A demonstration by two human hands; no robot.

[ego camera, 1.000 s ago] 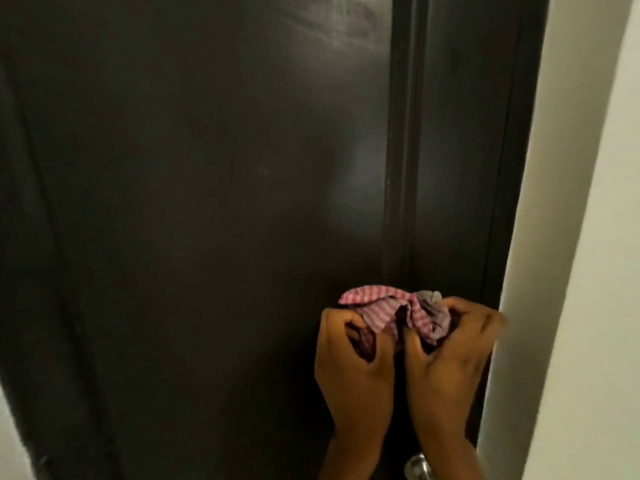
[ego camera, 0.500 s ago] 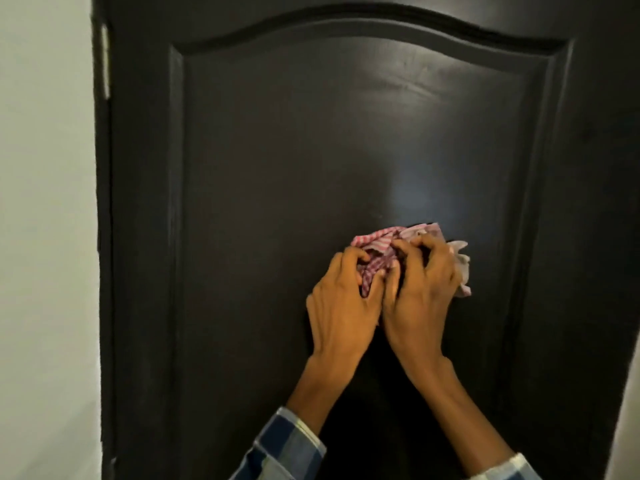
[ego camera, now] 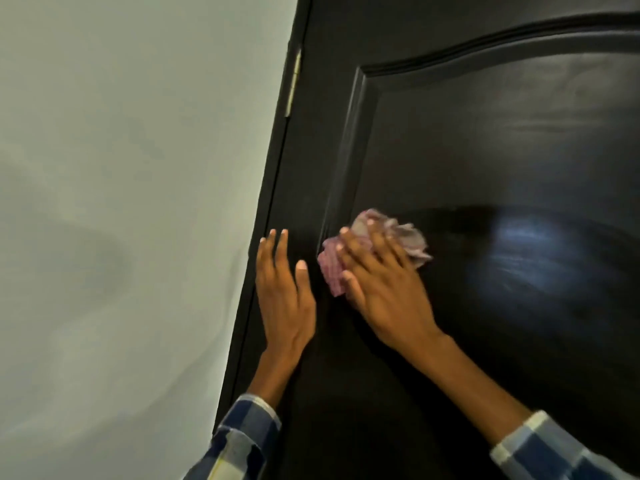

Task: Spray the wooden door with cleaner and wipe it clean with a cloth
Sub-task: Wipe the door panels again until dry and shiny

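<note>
**Clerk:** Item one, the grip; the right hand (ego camera: 377, 282) lies spread over a crumpled pink-and-white checked cloth (ego camera: 374, 244), fingers (ego camera: 356, 252) splayed and pressing it flat to the door rather than closing round it; the cloth sits at the left edge of the recessed panel, touching the moulding.

**Registrar:** And the other hand?

**Clerk:** Item two; the left hand (ego camera: 282, 289), fingers apart, holding nothing, laid against or just off the door's left stile; contact cannot be told. Plaid sleeves (ego camera: 242, 441) at both wrists.

**Registrar:** The door itself?

**Clerk:** Item three; the wooden door (ego camera: 519, 341), very dark, smooth and glossy, with a raised arched moulding (ego camera: 360, 109) framing the panel; a pale sheen with fine streaks shows to the right of the cloth; a light metal hinge (ego camera: 294, 84) on the left edge; a plain matt wall (ego camera: 121, 202) beyond. No spray bottle in view.

**Registrar:** Hazards?

**Clerk:** Judged only; the cloth is held by pressure alone, so a quick stroke or lifted palm could let it slip and drop; the bunched folds may ride over the moulding groove and leave it uncleaned; on so glossy a finish, damp residue could dry into visible streaks; the left fingers near the hinge side risk a pinch if the door swings.
</note>
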